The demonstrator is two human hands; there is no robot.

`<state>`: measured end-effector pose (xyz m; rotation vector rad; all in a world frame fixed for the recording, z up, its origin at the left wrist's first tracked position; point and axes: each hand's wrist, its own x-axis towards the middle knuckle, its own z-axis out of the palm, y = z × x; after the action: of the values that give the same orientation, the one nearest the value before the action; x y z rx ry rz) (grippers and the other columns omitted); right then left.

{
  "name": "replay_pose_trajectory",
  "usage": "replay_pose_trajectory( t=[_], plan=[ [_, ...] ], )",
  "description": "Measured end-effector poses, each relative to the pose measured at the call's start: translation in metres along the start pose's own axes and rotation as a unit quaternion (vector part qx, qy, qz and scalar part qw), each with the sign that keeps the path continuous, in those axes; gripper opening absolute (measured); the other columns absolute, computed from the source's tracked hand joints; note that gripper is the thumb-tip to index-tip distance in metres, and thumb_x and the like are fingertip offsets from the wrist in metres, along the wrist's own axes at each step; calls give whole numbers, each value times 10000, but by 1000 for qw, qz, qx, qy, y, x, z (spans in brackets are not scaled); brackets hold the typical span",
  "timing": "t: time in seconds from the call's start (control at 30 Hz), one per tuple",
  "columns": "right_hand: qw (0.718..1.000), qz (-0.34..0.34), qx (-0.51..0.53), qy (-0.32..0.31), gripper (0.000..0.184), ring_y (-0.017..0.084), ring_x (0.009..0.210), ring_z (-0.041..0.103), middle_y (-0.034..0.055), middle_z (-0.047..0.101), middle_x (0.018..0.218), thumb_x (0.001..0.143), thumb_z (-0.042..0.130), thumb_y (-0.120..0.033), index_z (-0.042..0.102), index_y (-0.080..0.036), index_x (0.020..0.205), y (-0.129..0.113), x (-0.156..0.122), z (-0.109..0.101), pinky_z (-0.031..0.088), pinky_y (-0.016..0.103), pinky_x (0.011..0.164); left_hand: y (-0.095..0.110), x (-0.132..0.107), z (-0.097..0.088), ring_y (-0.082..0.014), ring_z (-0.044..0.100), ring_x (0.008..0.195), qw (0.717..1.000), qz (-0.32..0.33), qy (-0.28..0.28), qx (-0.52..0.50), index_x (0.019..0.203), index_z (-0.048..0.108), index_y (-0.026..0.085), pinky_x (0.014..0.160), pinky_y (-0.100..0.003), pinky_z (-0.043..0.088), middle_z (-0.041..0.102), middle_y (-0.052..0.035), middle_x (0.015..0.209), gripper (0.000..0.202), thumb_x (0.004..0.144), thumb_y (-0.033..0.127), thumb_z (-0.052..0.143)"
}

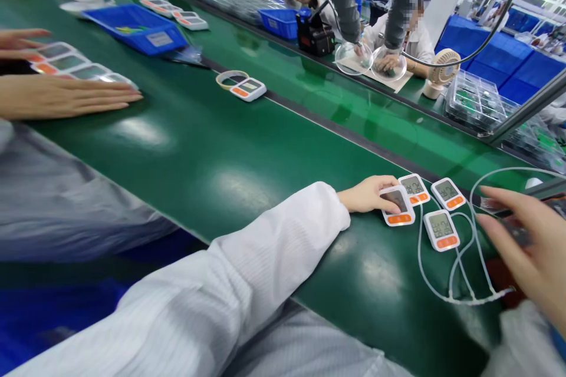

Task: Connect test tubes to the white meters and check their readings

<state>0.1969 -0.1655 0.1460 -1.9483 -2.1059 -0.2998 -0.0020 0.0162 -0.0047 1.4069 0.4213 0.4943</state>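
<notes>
My left hand [370,193] reaches across the green belt [247,165] and its fingers close on a small white meter with an orange button [397,206]. Three more such meters lie beside it: one [414,188], another [448,193] and a third [441,230]. Thin white cables [460,283] loop from them. My right hand [528,244] hovers at the right edge, fingers stretched out and apart, over a dark blurred object [515,230] that I cannot make out.
A co-worker's hands [66,96] rest by a row of meters [71,63] at the left. A blue tray [137,26], a lone meter [248,89] with a tape ring [230,78], a small fan [442,70], extraction hoses [345,0] and more workers lie beyond.
</notes>
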Motion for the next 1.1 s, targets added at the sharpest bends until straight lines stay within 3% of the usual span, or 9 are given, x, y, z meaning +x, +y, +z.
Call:
replay_pose_trajectory(
  t=[0.1, 0.2, 0.37, 0.5, 0.6, 0.67, 0.77, 0.9, 1.1],
  plan=[
    [996, -50, 43, -58, 321, 266, 923, 676, 61, 665, 1168, 1000, 419, -323, 552, -251, 1283, -27, 34, 36, 555, 400, 755, 0, 0, -5, -158, 647, 772, 995, -9, 5, -97, 933, 635, 145, 767, -305, 493, 690, -12, 829, 529, 520, 311, 920],
    [988, -82, 48, -118, 391, 273, 928, 677, 88, 651, 1205, 974, 432, -264, 511, -213, 1354, -40, 43, 65, 554, 385, 711, 3, -3, -7, -146, 646, 766, 990, -21, -30, -139, 925, 669, 141, 777, -287, 489, 698, -10, 822, 504, 519, 293, 925],
    [981, -73, 104, -146, 389, 263, 935, 679, 106, 638, 1232, 998, 371, -229, 502, -209, 1364, -42, 39, 75, 542, 375, 778, 3, -9, -2, -153, 662, 775, 973, -76, -99, -192, 983, 681, 142, 766, -281, 510, 716, -27, 866, 553, 509, 270, 934],
    [975, -28, 121, -183, 491, 256, 827, 695, 80, 700, 1071, 988, 350, -154, 388, -234, 1471, -48, 43, 77, 518, 347, 699, 3, -10, 2, -176, 675, 786, 959, -61, -59, -272, 988, 644, 145, 747, -289, 534, 719, -56, 889, 638, 457, 310, 958],
    [974, 23, 144, -173, 565, 246, 761, 689, 72, 716, 979, 974, 419, -151, 294, -169, 1525, -54, 49, 90, 484, 316, 640, 5, -7, 1, -173, 677, 747, 951, -40, 0, -305, 961, 626, 148, 709, -270, 540, 710, -53, 854, 635, 464, 363, 957],
    [974, 59, 157, -154, 445, 225, 747, 682, 55, 718, 924, 990, 425, -159, 441, -150, 1435, -57, 52, 100, 464, 298, 647, 5, -4, -1, -151, 661, 687, 951, -31, 32, -307, 952, 625, 140, 658, -242, 535, 693, -37, 791, 619, 504, 432, 937],
    [976, 82, 147, -139, 245, 207, 783, 680, 35, 721, 898, 1008, 439, -169, 674, -182, 1077, -58, 56, 110, 436, 281, 679, 4, 1, -4, -116, 617, 593, 958, -46, 62, -278, 988, 623, 123, 557, -206, 504, 668, -22, 732, 547, 648, 484, 856],
    [978, 101, 106, -146, 186, 214, 783, 683, 26, 727, 857, 988, 516, -211, 695, -197, 940, -59, 57, 111, 415, 278, 655, -1, 1, -9, -109, 588, 538, 968, -79, 38, -235, 1129, 602, 134, 488, -212, 478, 653, -19, 752, 500, 802, 495, 715],
    [984, 120, 44, -125, 223, 242, 707, 684, 61, 717, 791, 989, 505, -243, 698, -173, 903, -57, 58, 114, 433, 284, 595, 6, -5, -18, -96, 585, 585, 974, -95, -20, -207, 1331, 489, 197, 451, -186, 435, 648, -25, 918, 748, 680, 372, 812]
  ],
)
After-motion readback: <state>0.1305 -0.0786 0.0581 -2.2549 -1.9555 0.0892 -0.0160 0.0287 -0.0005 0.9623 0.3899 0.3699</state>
